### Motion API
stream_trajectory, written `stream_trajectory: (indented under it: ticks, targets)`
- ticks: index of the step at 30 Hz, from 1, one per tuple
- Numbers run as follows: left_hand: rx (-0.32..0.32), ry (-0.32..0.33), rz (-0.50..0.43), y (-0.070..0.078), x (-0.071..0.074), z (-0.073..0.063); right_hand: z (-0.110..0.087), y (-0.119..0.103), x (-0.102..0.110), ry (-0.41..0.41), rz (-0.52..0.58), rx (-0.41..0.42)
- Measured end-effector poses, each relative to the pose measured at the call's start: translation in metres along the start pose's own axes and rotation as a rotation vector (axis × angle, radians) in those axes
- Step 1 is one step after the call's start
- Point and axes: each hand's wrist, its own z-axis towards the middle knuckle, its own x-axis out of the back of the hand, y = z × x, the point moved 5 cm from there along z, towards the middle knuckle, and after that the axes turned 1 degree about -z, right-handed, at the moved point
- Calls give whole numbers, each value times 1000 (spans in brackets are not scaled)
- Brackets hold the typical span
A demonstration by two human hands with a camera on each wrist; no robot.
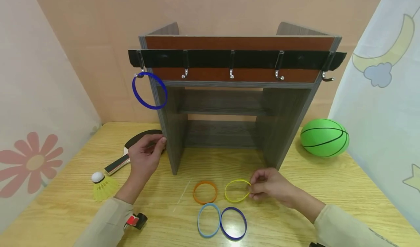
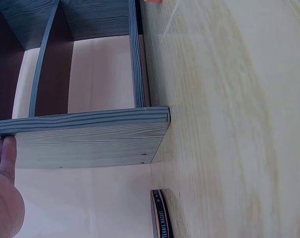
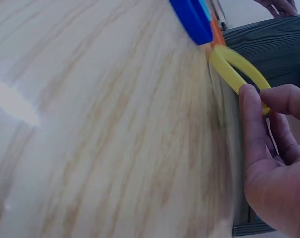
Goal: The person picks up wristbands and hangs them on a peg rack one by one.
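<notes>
My right hand (image 1: 270, 188) pinches the right edge of a thin yellow ring (image 1: 237, 180) between thumb and fingers, low over the table. In the right wrist view the yellow ring (image 3: 228, 72) slants up away from the fingertips. To its left lies an orange ring (image 1: 205, 182); nearer me are a light blue ring (image 1: 198, 221) and a dark blue ring (image 1: 245, 223). My left hand (image 1: 146, 154) rests its fingers against the left side panel of a grey wooden shelf (image 1: 168, 130). Another blue ring (image 1: 150, 107) hangs from the leftmost hook of the shelf's black strip (image 1: 210, 59).
Several more metal hooks (image 1: 231, 73) line the strip. A table tennis bat (image 1: 118, 163) and a yellow shuttlecock (image 1: 104, 188) lie left of the shelf. On the right sits a green ball (image 1: 325, 137). Printed cloth (image 1: 377, 104) borders the wooden table.
</notes>
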Motion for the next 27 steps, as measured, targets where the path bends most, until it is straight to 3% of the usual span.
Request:
stream_trajectory:
  ticks: [17, 27]
  targets:
    - [-5, 4, 12, -1, 0, -2, -4, -27, 8, 41, 109, 170]
    - [-16, 7, 16, 0, 0, 0, -4, -55, 5, 56, 179, 241]
